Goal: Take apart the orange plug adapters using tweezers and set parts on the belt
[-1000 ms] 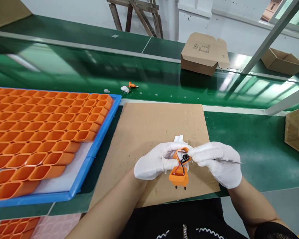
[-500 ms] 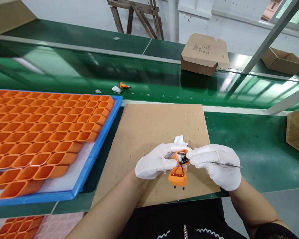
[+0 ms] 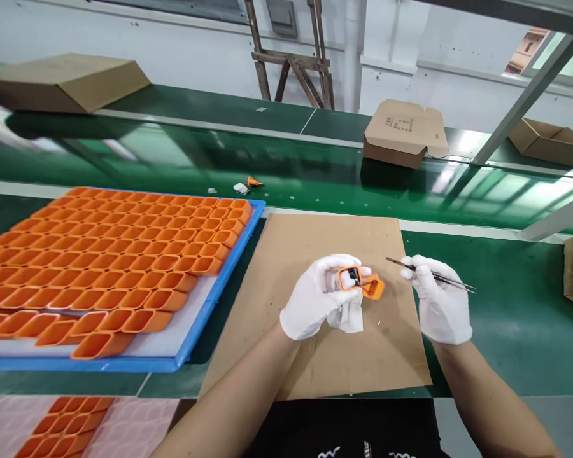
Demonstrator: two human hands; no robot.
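Both my hands wear white gloves and hover over a brown cardboard sheet. My left hand is closed around an orange plug housing with a small black part inside it, and a white cloth hangs under the fingers. To the right, my right hand pinches a pair of metal tweezers, whose tips point left toward the housing without touching it.
A blue tray filled with several orange shells lies at the left. More orange shells sit below the table edge. Small orange and white bits rest on the green conveyor belt. Cardboard boxes stand behind and at the right.
My right hand has drawn away from the housing to the right with the tweezers. My left hand has turned the housing onto its side. The camera has tilted up.
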